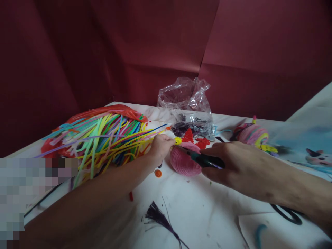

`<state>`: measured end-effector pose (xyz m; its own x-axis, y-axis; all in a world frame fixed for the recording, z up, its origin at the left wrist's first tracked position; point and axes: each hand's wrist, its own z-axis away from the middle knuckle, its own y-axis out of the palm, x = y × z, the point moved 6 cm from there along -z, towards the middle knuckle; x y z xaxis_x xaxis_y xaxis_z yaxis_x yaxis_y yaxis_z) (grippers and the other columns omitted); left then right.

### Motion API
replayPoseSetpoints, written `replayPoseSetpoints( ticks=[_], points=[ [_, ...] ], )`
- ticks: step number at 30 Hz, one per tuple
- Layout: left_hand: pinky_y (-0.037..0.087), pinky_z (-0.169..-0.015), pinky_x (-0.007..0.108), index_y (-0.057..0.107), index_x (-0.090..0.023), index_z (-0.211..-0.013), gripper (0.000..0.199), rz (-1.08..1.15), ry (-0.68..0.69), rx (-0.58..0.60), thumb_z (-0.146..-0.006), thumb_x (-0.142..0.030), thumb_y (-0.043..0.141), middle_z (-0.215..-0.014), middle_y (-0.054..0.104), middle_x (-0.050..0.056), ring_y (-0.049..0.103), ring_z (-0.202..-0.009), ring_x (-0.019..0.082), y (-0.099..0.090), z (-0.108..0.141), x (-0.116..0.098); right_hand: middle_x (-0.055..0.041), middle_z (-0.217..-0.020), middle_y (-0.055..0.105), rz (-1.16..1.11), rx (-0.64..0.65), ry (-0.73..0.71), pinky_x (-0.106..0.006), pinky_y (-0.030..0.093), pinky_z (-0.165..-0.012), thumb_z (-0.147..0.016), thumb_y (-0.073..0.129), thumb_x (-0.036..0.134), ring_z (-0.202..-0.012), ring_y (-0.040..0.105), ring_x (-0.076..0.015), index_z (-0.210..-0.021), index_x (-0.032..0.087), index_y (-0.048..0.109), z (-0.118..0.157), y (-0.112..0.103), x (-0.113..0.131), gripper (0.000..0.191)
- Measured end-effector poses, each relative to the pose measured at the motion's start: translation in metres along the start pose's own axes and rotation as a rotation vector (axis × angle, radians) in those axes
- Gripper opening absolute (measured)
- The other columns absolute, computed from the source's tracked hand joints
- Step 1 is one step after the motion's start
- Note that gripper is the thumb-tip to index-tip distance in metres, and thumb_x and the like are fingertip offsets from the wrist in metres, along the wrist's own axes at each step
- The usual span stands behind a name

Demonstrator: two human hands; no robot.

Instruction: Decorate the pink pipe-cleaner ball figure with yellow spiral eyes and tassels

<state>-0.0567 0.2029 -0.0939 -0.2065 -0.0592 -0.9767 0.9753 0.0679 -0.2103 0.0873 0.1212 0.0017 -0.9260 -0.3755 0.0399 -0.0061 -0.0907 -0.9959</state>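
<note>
My left hand (161, 148) pinches a small yellow coil (178, 140) between thumb and fingertips. In my right hand (228, 162) are dark-handled scissors (204, 159), their pointed metal end reaching left toward the yellow coil. Whether the blades touch the coil, I cannot tell. Just below both hands sits a pink rounded form (184, 164) with a ridged surface, partly covered by the scissors. Red zigzag-shaped pieces (187, 135) lie right behind it. An orange disc (158, 173) rests on the table below my left hand.
Many coloured strips (103, 135) spill from a red bag (121, 110) at left. A clear plastic bag (190, 103) with dark strands stands behind. A striped round figure (250, 133) sits at right. A dark tassel (160, 218) lies in front, and a black loop (287, 216) under my right forearm.
</note>
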Motion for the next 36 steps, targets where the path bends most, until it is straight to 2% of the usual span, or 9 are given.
replayPoseSetpoints(
  ticks=[4, 10, 20, 27, 32, 36],
  points=[
    [0.034, -0.041, 0.017, 0.05, -0.013, -0.062, 0.026, -0.014, -0.012, 0.009, -0.085, -0.022, 0.057, -0.052, 0.045, -0.008, 0.04, -0.043, 0.004, 0.0016, -0.0011, 0.0004, -0.0037, -0.062, 0.059, 0.019, 0.0, -0.007, -0.029, 0.029, -0.051, -0.073, 0.05, 0.032, -0.054, 0.05, -0.0182, -0.071, 0.023, 0.06, 0.0014, 0.0003, -0.0005, 0.014],
    [0.04, -0.045, 0.018, 0.055, -0.012, -0.071, 0.02, -0.031, -0.023, 0.024, -0.086, -0.025, 0.056, -0.061, 0.052, -0.005, 0.046, -0.048, 0.005, 0.0038, 0.0003, -0.0001, -0.0017, -0.058, 0.057, 0.026, -0.008, 0.007, -0.029, 0.026, -0.049, -0.078, 0.047, 0.038, -0.048, 0.047, -0.0152, -0.063, 0.023, 0.055, -0.0013, -0.0013, -0.001, 0.023],
    [0.042, -0.046, 0.019, 0.056, -0.012, -0.071, 0.021, -0.011, -0.037, 0.022, -0.087, -0.026, 0.056, -0.06, 0.053, -0.005, 0.048, -0.048, 0.006, 0.0066, 0.0011, -0.0013, -0.0031, -0.058, 0.059, 0.03, -0.028, 0.033, -0.028, 0.028, -0.049, -0.077, 0.048, 0.038, -0.05, 0.05, -0.0166, -0.066, 0.022, 0.059, -0.001, 0.0022, -0.0053, 0.022],
    [0.038, -0.043, 0.018, 0.053, -0.012, -0.067, 0.021, 0.044, -0.046, 0.014, -0.085, -0.021, 0.057, -0.058, 0.05, -0.006, 0.044, -0.046, 0.005, 0.0079, 0.0016, -0.003, -0.0014, -0.056, 0.058, 0.017, -0.029, 0.052, -0.028, 0.028, -0.048, -0.075, 0.048, 0.04, -0.049, 0.049, -0.0158, -0.065, 0.023, 0.059, -0.0016, 0.0027, -0.0071, 0.022],
    [0.028, -0.04, 0.017, 0.057, -0.013, -0.07, 0.007, 0.137, 0.01, 0.009, -0.075, -0.007, 0.058, -0.053, 0.051, -0.007, 0.039, -0.042, 0.004, 0.0063, 0.0032, -0.0086, -0.0019, -0.058, 0.058, 0.005, -0.001, 0.062, -0.028, 0.029, -0.049, -0.076, 0.047, 0.039, -0.051, 0.05, -0.0164, -0.068, 0.023, 0.061, -0.0014, 0.0031, -0.0076, 0.022],
    [0.023, -0.041, 0.019, 0.058, -0.014, -0.057, 0.011, 0.169, 0.055, 0.045, -0.068, -0.016, 0.06, -0.049, 0.051, -0.005, 0.038, -0.042, 0.005, 0.0061, 0.0015, -0.008, -0.0033, -0.059, 0.058, 0.016, -0.004, 0.028, -0.029, 0.03, -0.05, -0.078, 0.048, 0.037, -0.051, 0.05, -0.017, -0.067, 0.022, 0.059, -0.0005, 0.0016, -0.0046, 0.022]
  ],
)
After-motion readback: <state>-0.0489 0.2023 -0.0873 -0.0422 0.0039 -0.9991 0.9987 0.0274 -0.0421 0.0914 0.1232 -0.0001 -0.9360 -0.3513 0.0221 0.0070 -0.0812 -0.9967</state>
